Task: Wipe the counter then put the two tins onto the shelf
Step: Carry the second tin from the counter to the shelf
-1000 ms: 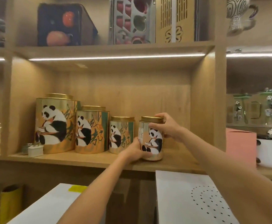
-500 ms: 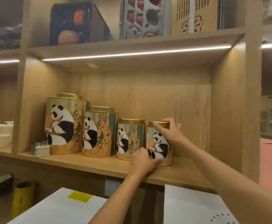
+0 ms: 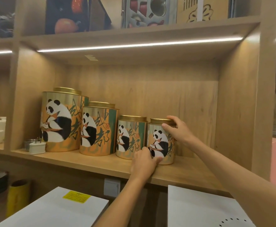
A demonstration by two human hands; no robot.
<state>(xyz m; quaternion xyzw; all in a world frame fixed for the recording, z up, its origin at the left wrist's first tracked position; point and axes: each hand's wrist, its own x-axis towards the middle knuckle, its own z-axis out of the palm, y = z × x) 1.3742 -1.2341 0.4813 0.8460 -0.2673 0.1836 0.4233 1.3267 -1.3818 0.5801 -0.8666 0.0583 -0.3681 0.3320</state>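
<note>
Four gold panda tins stand in a row on the wooden shelf [image 3: 88, 163], largest at the left. The smallest tin [image 3: 161, 143] is at the right end, upright on the board, close beside the second-smallest tin [image 3: 131, 138]. My right hand [image 3: 177, 131] grips the smallest tin at its gold lid and upper right side. My left hand [image 3: 143, 163] holds its lower front edge, fingers curled against the base. The large tin [image 3: 60, 120] and the medium tin [image 3: 98, 130] stand untouched.
A small white box [image 3: 37, 147] and a metal cup sit left of the large tin. Shelf space lies open right of the smallest tin up to the wooden side wall [image 3: 237, 112]. White boxes [image 3: 55, 210] lie below. Boxes fill the upper shelf.
The smallest tin has been set down further back on the shelf beside the other tins. Both hands stay on it, and the view has shifted closer and rightward.
</note>
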